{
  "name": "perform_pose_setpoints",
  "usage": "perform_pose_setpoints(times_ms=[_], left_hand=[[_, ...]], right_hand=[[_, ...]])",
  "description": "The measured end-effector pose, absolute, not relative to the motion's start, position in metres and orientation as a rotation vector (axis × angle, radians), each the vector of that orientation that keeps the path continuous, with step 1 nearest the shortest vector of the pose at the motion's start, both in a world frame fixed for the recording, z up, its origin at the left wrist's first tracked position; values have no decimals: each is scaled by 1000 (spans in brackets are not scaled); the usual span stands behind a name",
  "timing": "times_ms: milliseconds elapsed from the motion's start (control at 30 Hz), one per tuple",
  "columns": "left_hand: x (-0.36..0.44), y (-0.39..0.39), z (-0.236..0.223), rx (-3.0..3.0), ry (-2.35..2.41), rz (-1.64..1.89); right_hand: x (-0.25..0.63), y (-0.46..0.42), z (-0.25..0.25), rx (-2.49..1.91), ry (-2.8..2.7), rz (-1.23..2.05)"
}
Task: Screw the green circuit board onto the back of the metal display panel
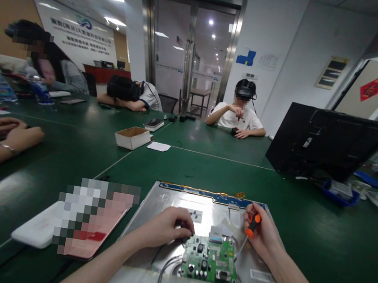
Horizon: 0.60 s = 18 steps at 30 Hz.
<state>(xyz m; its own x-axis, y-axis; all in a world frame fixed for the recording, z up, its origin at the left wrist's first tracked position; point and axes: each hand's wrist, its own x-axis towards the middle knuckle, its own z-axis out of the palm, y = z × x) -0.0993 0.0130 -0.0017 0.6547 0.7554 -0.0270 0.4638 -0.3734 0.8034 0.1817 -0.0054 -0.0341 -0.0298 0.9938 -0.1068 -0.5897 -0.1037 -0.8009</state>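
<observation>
A green circuit board (pixel 208 258) lies on the silver metal back of a flat display panel (pixel 261 276) in front of me. My right hand (pixel 263 232) is closed around a screwdriver (pixel 254 224) with an orange and black handle. Its shaft slants down to the board's right edge; whether the tip sits on a screw I cannot tell. Curled at the board's upper left corner is my left hand (pixel 172 227); what its fingertips pinch, if anything, is hidden. A grey cable (pixel 159 280) runs from the board's left side. Along the panel's far edge runs a narrow blue circuit strip (pixel 198 194).
Left of the panel lie a white phone-like slab (pixel 35 227) and a pink phone (pixel 86 245). Further off are an open white box (pixel 133 138), a black monitor casing (pixel 325 144) and a blue tray (pixel 340 194). Other people sit around the green table (pixel 207 163); someone's hands (pixel 13 137) rest at left.
</observation>
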Motion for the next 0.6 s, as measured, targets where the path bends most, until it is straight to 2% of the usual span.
perform_pose_setpoints(times_ms=[600], left_hand=[[-101,14,-6,2047,881,482]], right_hand=[[174,-14,-30,-805,-616,1458]])
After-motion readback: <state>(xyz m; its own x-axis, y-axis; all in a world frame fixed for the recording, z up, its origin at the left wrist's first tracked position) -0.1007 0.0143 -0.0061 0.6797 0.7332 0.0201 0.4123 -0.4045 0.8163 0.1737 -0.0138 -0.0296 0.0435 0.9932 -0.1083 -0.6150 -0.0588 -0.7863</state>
